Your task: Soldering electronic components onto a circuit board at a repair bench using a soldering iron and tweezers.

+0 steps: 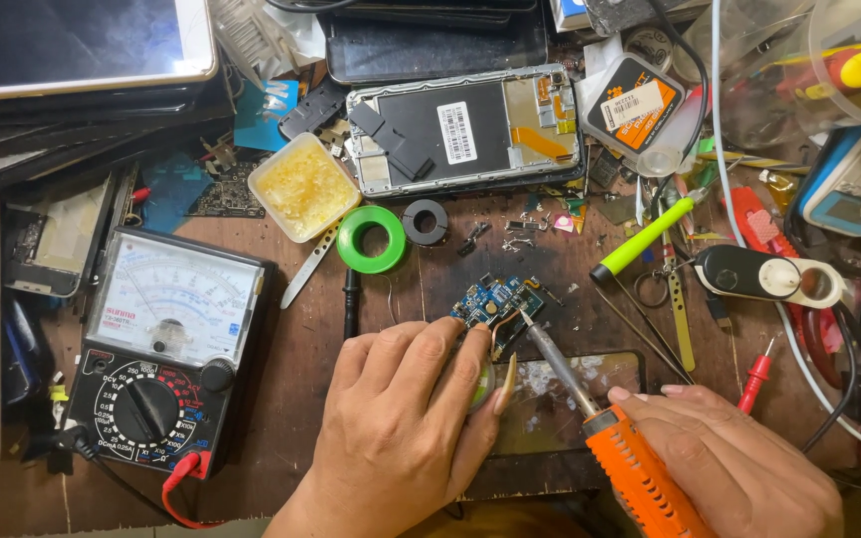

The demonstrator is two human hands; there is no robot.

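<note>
My right hand point(734, 463) grips a soldering iron with an orange handle point(640, 478); its metal tip touches a small blue circuit board point(495, 302) on the wooden bench. My left hand point(401, 418) rests beside the board, fingers curled, pinching thin tweezers whose points reach the board's edge. A small greenish round object peeks out under my left fingers. The board lies just beyond both hands, at the bench's middle.
An analog multimeter point(166, 349) sits at left with red and black leads. An opened phone chassis point(465, 130), a tub of yellow flux point(303, 186), a green solder spool point(372, 239), a black ring point(425, 221), a yellow-green tool point(645, 237) and stacked tablets point(72, 50) crowd the bench.
</note>
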